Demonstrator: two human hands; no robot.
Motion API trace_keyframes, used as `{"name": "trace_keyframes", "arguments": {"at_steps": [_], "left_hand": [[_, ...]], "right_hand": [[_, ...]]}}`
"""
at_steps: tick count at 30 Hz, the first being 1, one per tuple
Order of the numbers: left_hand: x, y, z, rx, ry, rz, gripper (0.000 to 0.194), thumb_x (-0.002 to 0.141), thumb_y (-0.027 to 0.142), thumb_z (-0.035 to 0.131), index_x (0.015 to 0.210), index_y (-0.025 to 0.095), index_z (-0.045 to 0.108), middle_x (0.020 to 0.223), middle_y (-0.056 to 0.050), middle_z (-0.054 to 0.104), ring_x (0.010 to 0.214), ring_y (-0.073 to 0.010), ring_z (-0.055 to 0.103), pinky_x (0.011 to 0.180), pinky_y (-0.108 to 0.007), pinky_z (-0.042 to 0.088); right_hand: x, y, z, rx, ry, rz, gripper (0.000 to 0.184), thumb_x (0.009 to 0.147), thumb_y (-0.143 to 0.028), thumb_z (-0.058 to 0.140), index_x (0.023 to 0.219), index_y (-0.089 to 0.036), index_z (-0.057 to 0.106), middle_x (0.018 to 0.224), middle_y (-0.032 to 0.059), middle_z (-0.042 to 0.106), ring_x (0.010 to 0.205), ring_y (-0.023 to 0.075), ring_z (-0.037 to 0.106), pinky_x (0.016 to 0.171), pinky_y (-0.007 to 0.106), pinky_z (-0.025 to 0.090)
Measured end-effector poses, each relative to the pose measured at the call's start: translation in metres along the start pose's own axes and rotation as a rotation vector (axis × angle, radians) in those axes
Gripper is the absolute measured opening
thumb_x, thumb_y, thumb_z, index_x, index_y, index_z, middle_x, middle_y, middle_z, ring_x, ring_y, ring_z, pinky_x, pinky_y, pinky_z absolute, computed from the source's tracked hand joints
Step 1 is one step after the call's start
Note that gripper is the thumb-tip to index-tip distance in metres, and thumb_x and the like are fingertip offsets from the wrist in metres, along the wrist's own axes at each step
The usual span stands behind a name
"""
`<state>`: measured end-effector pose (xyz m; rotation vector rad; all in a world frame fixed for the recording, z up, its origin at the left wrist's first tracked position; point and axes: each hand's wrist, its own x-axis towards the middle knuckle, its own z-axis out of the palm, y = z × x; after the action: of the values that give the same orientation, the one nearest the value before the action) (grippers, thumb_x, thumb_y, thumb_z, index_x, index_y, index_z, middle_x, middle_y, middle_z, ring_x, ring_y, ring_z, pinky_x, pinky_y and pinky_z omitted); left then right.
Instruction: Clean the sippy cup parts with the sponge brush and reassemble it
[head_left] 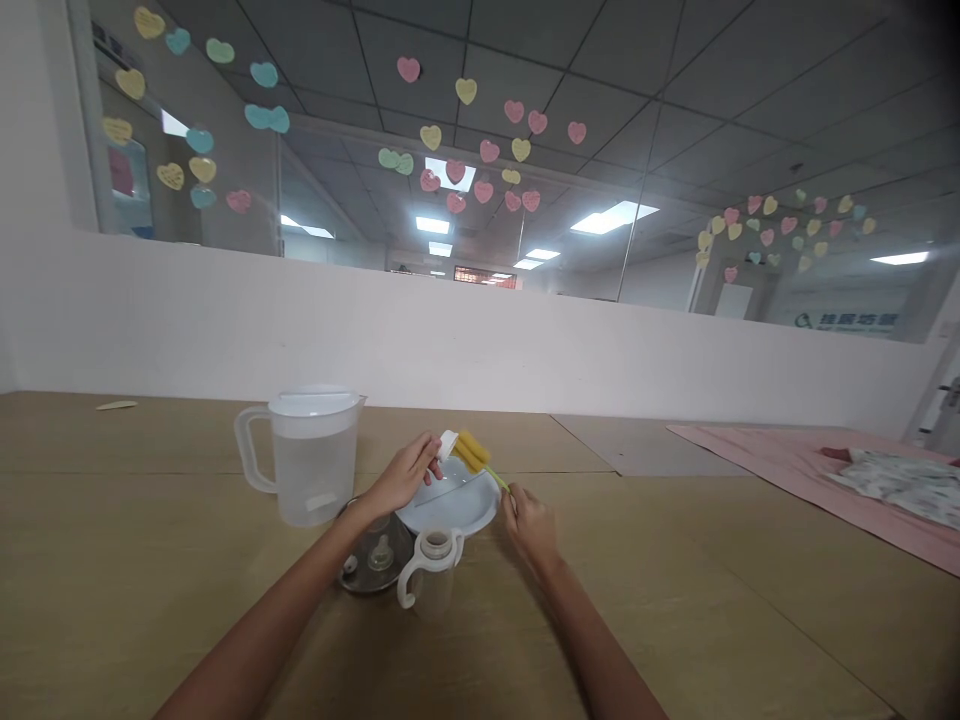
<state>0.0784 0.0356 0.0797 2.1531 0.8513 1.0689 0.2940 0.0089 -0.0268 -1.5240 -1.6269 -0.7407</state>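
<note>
My left hand [413,470] grips a small white bottle cap [448,445] above a white basin [450,505]. My right hand [531,522] is closed round the thin green handle of a sponge brush [472,452]. Its yellow sponge head is beside the cap; whether they touch I cannot tell. In front of the basin stands an uncapped baby bottle [433,580] with white handles. Under my left forearm, partly hidden, a dark metal tray [375,572] carries a clear bottle nipple [382,553] and a small whitish piece.
A lidded translucent pitcher [315,470] with a handle stands left of the basin. At the right, a pink cloth [720,447] bears a patterned white fabric [900,483]. A white wall [450,340] with mirrors rises behind the table [637,620].
</note>
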Motion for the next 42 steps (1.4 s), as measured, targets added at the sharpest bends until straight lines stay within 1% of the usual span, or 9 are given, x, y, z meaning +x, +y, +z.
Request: {"name": "trace_keyframes", "arguments": {"at_steps": [11,16,22,26,29,33,36,39,42], "left_hand": [[0.004,-0.005,-0.007,-0.195,0.043,-0.010,0.040,0.084,0.056,0.028,0.081,0.017,0.039,0.072,-0.001,0.052,0.062,-0.0114,0.055,0.054,-0.023,0.043],[0.007,-0.010,-0.010,-0.202,0.010,0.006,0.039,0.085,0.054,0.029,0.081,0.017,0.040,0.073,-0.001,0.052,0.063,-0.0111,0.055,0.055,-0.023,0.044],[0.007,-0.013,-0.015,-0.166,0.006,0.009,0.039,0.086,0.053,0.028,0.081,0.017,0.041,0.073,-0.002,0.054,0.063,-0.0111,0.056,0.056,-0.024,0.045],[0.006,-0.010,-0.014,-0.179,0.007,-0.006,0.039,0.084,0.054,0.030,0.081,0.017,0.042,0.071,-0.001,0.053,0.062,-0.0120,0.057,0.057,-0.025,0.046],[0.005,-0.004,-0.015,-0.167,0.001,-0.002,0.039,0.084,0.054,0.030,0.082,0.017,0.042,0.071,0.000,0.053,0.063,-0.0128,0.057,0.059,-0.026,0.046],[0.001,0.002,-0.030,0.002,-0.069,-0.028,0.037,0.084,0.052,0.028,0.079,0.018,0.043,0.073,-0.002,0.057,0.064,-0.0134,0.056,0.060,-0.025,0.044],[-0.007,0.007,-0.047,0.333,-0.208,-0.044,0.029,0.082,0.044,0.036,0.074,0.019,0.047,0.071,-0.002,0.057,0.065,-0.0149,0.053,0.060,-0.025,0.041],[-0.016,0.008,-0.058,0.631,-0.361,-0.197,0.016,0.074,0.031,0.045,0.064,0.018,0.049,0.066,-0.001,0.056,0.063,-0.0154,0.050,0.059,-0.025,0.038],[-0.020,0.005,-0.059,0.696,-0.474,-0.400,0.008,0.064,0.021,0.052,0.057,0.018,0.049,0.056,0.000,0.054,0.056,-0.0151,0.049,0.056,-0.025,0.039]], "right_hand": [[-0.001,-0.001,-0.003,0.061,0.094,0.033,0.037,0.091,-0.031,0.027,0.079,-0.015,0.059,0.062,0.0027,0.060,0.049,0.0093,0.051,0.049,0.021,0.027],[0.001,-0.005,-0.002,0.034,0.060,-0.059,0.035,0.092,-0.029,0.028,0.082,-0.016,0.059,0.065,0.0034,0.060,0.050,0.0087,0.052,0.048,0.021,0.026],[0.001,0.005,0.004,-0.045,0.052,0.093,0.036,0.092,-0.029,0.028,0.078,-0.016,0.058,0.063,0.0029,0.059,0.047,0.0088,0.049,0.045,0.022,0.022],[-0.001,0.003,0.006,0.072,0.064,-0.079,0.037,0.093,-0.030,0.026,0.086,-0.016,0.060,0.067,0.0044,0.062,0.054,0.0097,0.054,0.051,0.020,0.030],[-0.001,-0.003,0.007,0.093,0.012,-0.145,0.038,0.093,-0.029,0.025,0.085,-0.016,0.060,0.065,0.0039,0.061,0.053,0.0093,0.054,0.050,0.020,0.030],[0.002,0.000,0.002,-0.021,-0.055,-0.013,0.036,0.092,-0.031,0.030,0.076,-0.017,0.058,0.061,0.0017,0.059,0.047,0.0085,0.050,0.045,0.023,0.020],[0.002,0.006,-0.002,-0.090,-0.110,0.090,0.032,0.091,-0.031,0.034,0.076,-0.017,0.057,0.062,0.0007,0.059,0.045,0.0075,0.046,0.045,0.024,0.014],[0.001,0.008,-0.003,-0.076,-0.144,0.132,0.031,0.091,-0.032,0.034,0.078,-0.017,0.057,0.065,0.0004,0.059,0.046,0.0066,0.044,0.046,0.024,0.014],[0.000,0.008,-0.002,-0.058,-0.169,0.146,0.032,0.091,-0.033,0.033,0.078,-0.016,0.057,0.066,0.0008,0.059,0.046,0.0063,0.043,0.047,0.024,0.014]]}}
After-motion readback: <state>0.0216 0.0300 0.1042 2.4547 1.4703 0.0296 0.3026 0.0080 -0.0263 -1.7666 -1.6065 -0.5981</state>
